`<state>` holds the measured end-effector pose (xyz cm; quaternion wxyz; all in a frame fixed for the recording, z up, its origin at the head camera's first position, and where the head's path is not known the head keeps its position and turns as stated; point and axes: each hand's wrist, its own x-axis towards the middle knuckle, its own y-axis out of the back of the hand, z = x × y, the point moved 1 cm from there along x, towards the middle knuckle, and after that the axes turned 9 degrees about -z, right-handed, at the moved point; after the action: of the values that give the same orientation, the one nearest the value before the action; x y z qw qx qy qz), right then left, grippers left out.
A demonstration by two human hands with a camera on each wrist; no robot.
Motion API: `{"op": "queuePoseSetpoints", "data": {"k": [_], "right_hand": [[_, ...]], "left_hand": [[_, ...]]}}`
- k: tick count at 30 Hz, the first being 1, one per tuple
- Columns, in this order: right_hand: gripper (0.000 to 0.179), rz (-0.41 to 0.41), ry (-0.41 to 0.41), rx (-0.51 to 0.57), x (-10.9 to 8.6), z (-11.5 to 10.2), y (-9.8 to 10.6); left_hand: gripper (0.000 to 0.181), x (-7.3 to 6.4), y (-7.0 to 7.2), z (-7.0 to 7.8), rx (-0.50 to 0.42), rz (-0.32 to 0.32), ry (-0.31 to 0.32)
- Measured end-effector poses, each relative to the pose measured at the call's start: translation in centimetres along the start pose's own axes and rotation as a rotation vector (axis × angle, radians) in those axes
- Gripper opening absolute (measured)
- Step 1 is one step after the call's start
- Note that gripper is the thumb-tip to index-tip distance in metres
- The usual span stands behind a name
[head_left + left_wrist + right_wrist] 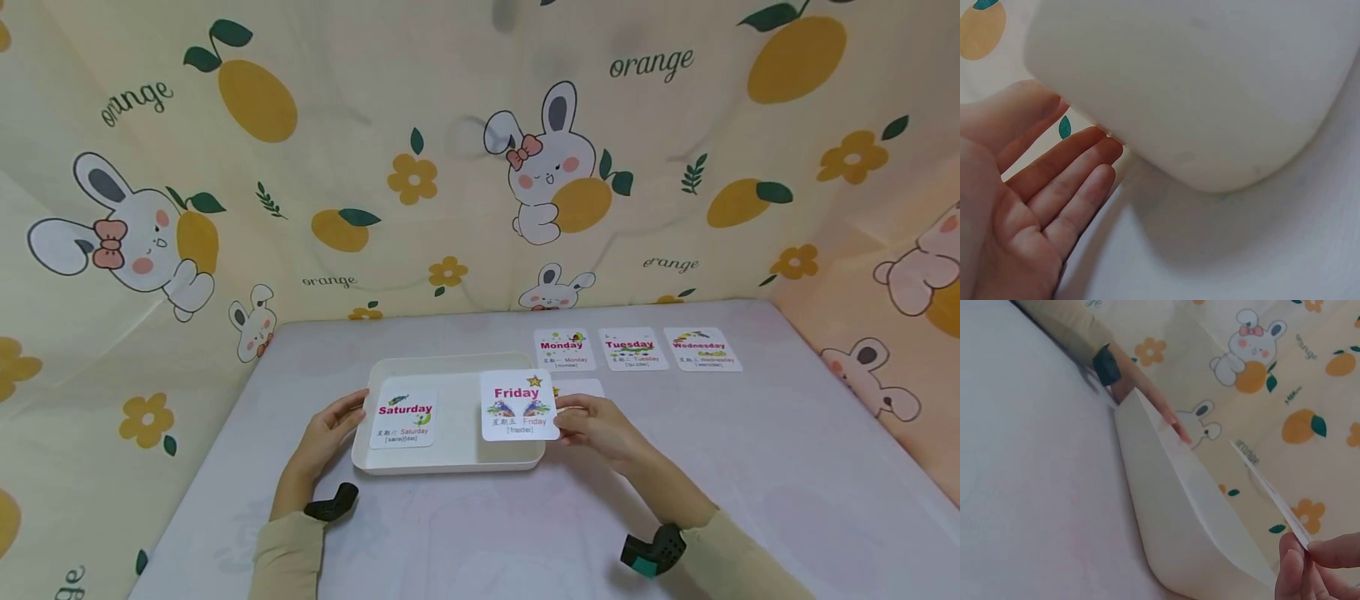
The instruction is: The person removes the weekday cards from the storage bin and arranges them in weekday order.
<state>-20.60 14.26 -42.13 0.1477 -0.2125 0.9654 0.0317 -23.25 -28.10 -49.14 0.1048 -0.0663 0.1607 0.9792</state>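
My right hand (600,429) pinches a white Friday card (517,404) by its right edge. In the right wrist view the card shows edge-on between the thumb and fingers (1291,569). It is held above the right part of a shallow white tray (457,462). At the tray's left side, my left hand (326,437) holds the rim with thumb and forefinger; in the left wrist view its other fingers (1079,187) lie fairly straight against the outer side. A Saturday card (405,418) lies face up in the tray's left part.
Monday (564,350), Tuesday (633,349) and Wednesday (702,349) cards lie in a row behind and right of the tray. Another card (588,387) lies below Monday, mostly hidden by the Friday card and right hand. A printed cloth (450,100) backs the white table (450,533).
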Motion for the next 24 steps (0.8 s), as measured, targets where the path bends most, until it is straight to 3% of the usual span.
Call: {"op": "queuePoseSetpoints", "data": {"k": [7,15,24], "right_hand": [[0.045,0.021,-0.013,-0.012,-0.9,0.0,1.2],[0.048,0.019,0.005,-0.026,-1.3,0.5,2.9],[0.049,0.022,-0.038,-0.068,-1.7,1.0,4.4]], "left_hand": [[0.054,-0.1,0.0,0.1,0.009,0.0,0.018],[0.054,0.0,0.1,-0.1,-0.002,0.0,-0.004],[0.057,0.2,0.2,-0.4,-0.021,-0.001,-0.014]]}}
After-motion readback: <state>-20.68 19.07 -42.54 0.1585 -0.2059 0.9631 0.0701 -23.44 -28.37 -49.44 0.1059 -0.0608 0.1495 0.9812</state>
